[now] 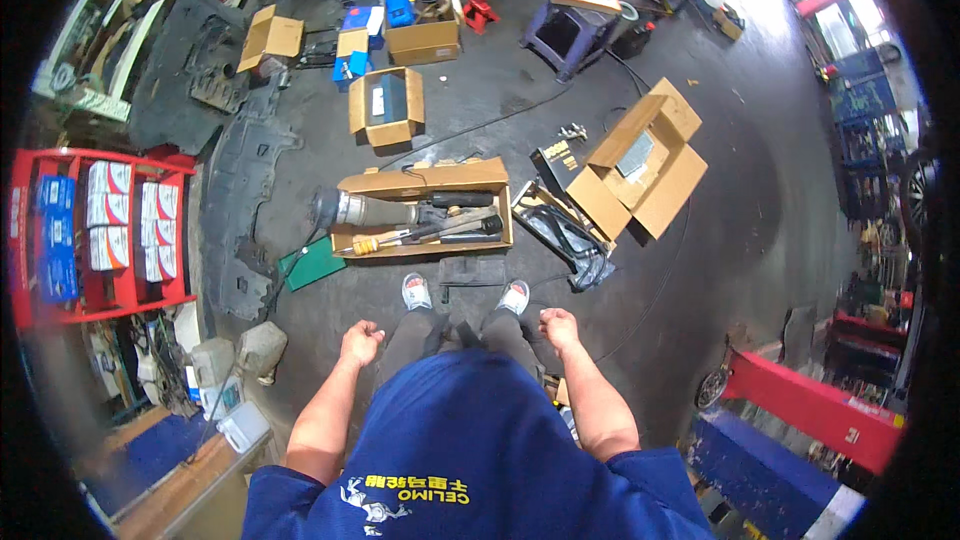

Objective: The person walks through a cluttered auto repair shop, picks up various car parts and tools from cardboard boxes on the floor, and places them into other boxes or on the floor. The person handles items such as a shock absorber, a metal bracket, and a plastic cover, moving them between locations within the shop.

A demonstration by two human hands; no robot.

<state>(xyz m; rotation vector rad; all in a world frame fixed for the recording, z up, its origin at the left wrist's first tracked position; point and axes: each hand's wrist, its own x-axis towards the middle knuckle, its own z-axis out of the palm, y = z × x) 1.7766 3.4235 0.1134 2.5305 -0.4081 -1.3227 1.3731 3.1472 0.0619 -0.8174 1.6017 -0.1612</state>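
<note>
My left hand (362, 342) hangs beside my left thigh, fingers loosely bent and a little apart, nothing seen in it. By my right thigh, my right hand (560, 328) has its fingers curled in, with no object showing. Neither hand touches anything. Beyond my shoes lies a long open cardboard box (425, 180) of used car parts. In it are a thick grey cylindrical part (375, 211) with a metal band, and a rod-like part with a yellow end (367, 244). Right of it, black bent parts (565, 240) lie in a second, narrow box.
An open cardboard box (655, 202) stands at right, a smaller one (413, 110) farther off. A green flat piece (314, 264) lies left of the long box. Red shelving (100, 312) stands left, a purple stool (565, 38) far away. A cable (480, 124) crosses the floor.
</note>
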